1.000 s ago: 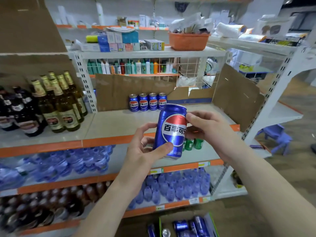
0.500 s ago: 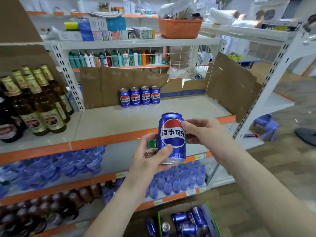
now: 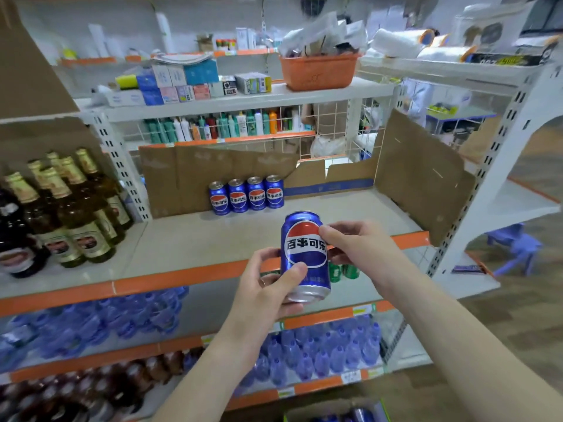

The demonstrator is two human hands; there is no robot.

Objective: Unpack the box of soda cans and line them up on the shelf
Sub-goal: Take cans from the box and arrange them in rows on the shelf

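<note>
Cardboard (image 3: 219, 175) behind 4 shelved cans (image 3: 246, 197); beer bottles (image 3: 73, 214) left.

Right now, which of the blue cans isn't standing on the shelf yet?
The can held in front of the shelf, gripped by the left hand and right hand. The other four stand in a row at the back.

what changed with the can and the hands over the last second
The held can was turned from tilted to nearly upright, label facing the camera, and now sits nearer the shelf. Left hand and right hand kept their grip. The four cans at the back stayed put.
</note>
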